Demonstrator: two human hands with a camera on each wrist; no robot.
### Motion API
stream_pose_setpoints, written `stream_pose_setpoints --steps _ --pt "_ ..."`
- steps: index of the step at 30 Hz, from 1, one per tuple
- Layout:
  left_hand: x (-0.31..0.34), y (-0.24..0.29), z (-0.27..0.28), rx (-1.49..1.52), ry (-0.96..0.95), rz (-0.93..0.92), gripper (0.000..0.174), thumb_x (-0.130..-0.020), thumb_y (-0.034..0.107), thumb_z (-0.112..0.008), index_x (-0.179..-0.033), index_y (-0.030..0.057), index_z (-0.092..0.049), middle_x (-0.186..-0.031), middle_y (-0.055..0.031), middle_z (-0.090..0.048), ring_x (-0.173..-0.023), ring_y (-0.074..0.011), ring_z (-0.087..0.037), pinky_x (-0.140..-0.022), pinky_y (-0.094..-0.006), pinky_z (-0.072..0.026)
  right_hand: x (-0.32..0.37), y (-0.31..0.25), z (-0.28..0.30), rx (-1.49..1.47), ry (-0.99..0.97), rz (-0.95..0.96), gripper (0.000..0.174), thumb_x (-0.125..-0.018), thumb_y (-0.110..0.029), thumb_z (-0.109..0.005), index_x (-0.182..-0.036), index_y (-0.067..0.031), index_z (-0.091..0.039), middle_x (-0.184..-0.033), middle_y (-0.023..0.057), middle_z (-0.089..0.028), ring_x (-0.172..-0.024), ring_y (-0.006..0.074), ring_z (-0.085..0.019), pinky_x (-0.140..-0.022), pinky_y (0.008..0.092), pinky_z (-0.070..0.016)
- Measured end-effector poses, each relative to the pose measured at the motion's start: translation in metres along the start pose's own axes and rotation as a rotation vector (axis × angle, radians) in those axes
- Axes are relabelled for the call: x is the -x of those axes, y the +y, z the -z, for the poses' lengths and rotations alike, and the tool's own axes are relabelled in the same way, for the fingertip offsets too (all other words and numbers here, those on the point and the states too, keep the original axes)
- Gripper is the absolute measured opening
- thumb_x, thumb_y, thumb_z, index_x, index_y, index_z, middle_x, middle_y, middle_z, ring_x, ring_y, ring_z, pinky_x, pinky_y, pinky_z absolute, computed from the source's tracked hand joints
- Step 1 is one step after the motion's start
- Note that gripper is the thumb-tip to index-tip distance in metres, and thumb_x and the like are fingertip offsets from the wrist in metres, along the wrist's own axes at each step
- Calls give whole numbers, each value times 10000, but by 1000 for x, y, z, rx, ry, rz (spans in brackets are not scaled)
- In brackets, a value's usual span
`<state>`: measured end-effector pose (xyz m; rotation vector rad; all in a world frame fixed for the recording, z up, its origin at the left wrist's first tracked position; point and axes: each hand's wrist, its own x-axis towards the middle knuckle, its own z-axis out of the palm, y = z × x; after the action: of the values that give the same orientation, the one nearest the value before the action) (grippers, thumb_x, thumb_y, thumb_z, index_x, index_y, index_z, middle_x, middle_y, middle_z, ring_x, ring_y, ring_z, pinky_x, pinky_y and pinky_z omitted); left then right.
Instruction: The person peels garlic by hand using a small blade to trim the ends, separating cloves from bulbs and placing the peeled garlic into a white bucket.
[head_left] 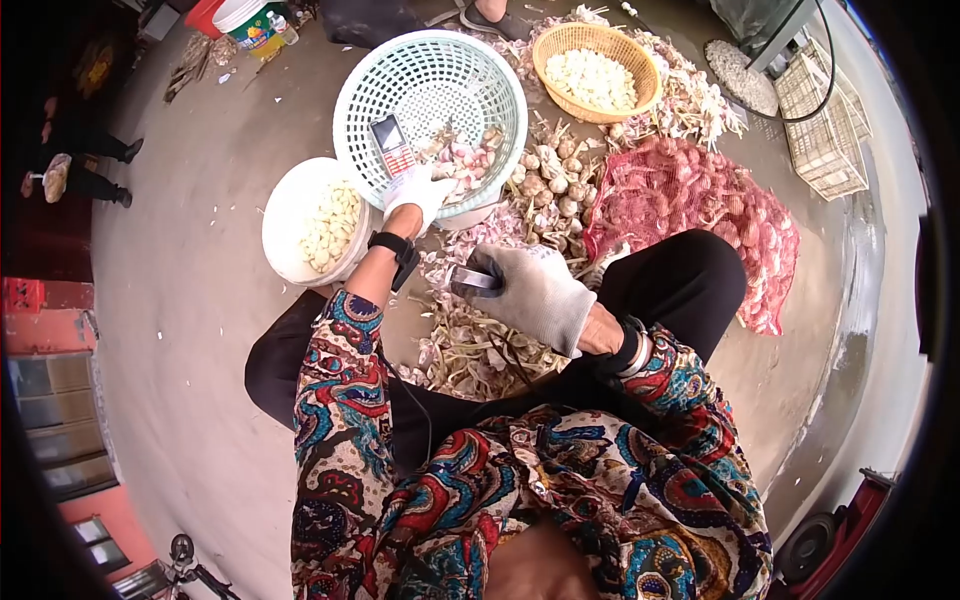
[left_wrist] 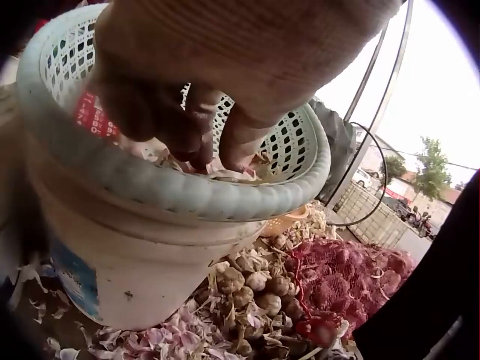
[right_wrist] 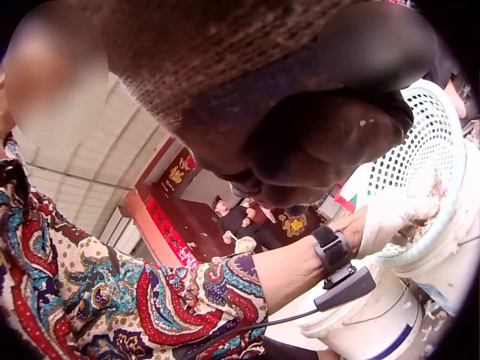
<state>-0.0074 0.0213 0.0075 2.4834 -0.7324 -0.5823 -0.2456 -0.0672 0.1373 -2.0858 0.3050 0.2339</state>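
My left hand [head_left: 418, 195], in a white glove, reaches over the near rim of a pale green plastic basket [head_left: 352, 110]. In the left wrist view its fingers [left_wrist: 201, 127] point down, with fingertips among garlic cloves [left_wrist: 161, 152] and a gap beside the thumb. A keypad phone [head_left: 392, 143] leans inside the basket, just beyond this hand. My right hand [head_left: 535, 290], in a greyish glove, grips a small flat metal tool [head_left: 470, 278] above the heap of garlic skins and stalks [head_left: 480, 350]. Most of that tool is hidden by the fingers.
A white bucket of peeled cloves [head_left: 275, 235] stands left of the basket. Beyond lies a tan basket [head_left: 545, 80] with more peeled cloves. Whole garlic bulbs [head_left: 560, 180] and a red mesh sack [head_left: 690, 210] lie to the right. White crates [head_left: 825, 130] stand farther off.
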Motion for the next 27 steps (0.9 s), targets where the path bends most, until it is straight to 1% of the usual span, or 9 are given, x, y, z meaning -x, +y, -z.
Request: stream_pose_setpoints --steps 4,9,10,15,19,20,22,25,27 --pt "-17 2 -13 -100 -14 -18 378 -857 309 -727 -1145 64 -731 -1088 -135 -751 -987 -254 -706 -880 -369 -521 -1 0 4 -11 -48 -28 312 -871 -243 -739 -1105 -64 -637 -808 136 -683 -750 274 -705 -695 377 -553" --pt "-18 4 -10 -152 9 -1 416 -843 328 -715 -1163 62 -724 -1126 -183 -730 -1033 -299 -695 -906 -387 -520 -5 7 -5 34 -1 47 265 -898 -294 -708 -1043 -82 -641 -763 125 -677 -720 309 -697 -675 391 -553" --pt "-23 -4 -14 -142 30 -56 427 -836 443 -719 -1079 92 -731 -1077 -168 -739 -1001 -345 -700 -890 -431 -529 -4 6 -4 31 8 47 265 -898 -294 -708 -1043 -82 -641 -763 125 -677 -720 309 -697 -675 391 -553" --pt "-18 0 -14 69 -2 -62 400 -833 414 -754 -1038 71 -735 -1015 -132 -755 -953 -279 -713 -861 -376 -531 -4 5 -3 59 13 39 272 -908 -329 -702 -1021 -90 -643 -737 133 -667 -699 326 -691 -671 402 -553" --pt "-17 -2 -16 47 141 -98 374 -838 346 -765 -1049 39 -729 -993 -124 -756 -909 -215 -713 -825 -355 -541 -6 9 -4 78 41 69 323 -909 -369 -709 -1048 -85 -646 -765 132 -683 -714 308 -702 -677 393 -557" --pt "-14 3 -12 348 95 11 326 -882 271 -731 -1085 18 -702 -985 -129 -739 -847 -180 -709 -745 -329 -552 -6 8 -2 67 56 44 327 -914 -374 -687 -1077 -94 -645 -801 123 -699 -762 315 -713 -704 399 -563" --pt "-18 1 -6 889 94 61 257 -923 174 -682 -1116 5 -665 -990 -123 -717 -796 -170 -702 -687 -298 -554 -4 4 4 29 85 14 406 -913 -427 -677 -1141 -92 -644 -881 121 -730 -863 329 -727 -793 413 -566" --pt "-16 -11 16 1150 76 167 226 -947 106 -640 -1137 -12 -607 -1038 -116 -700 -869 -214 -727 -736 -305 -589 -10 9 5 -14 205 44 460 -933 -495 -647 -1125 -78 -666 -891 170 -719 -873 351 -722 -793 435 -562" --pt "4 -14 31 808 26 -312 229 -986 22 -585 -1214 1 -579 -1118 -127 -669 -971 -217 -683 -820 -320 -585 -10 6 11 -145 241 10 437 -993 -462 -572 -1128 -56 -665 -927 205 -719 -898 377 -717 -793 445 -558"
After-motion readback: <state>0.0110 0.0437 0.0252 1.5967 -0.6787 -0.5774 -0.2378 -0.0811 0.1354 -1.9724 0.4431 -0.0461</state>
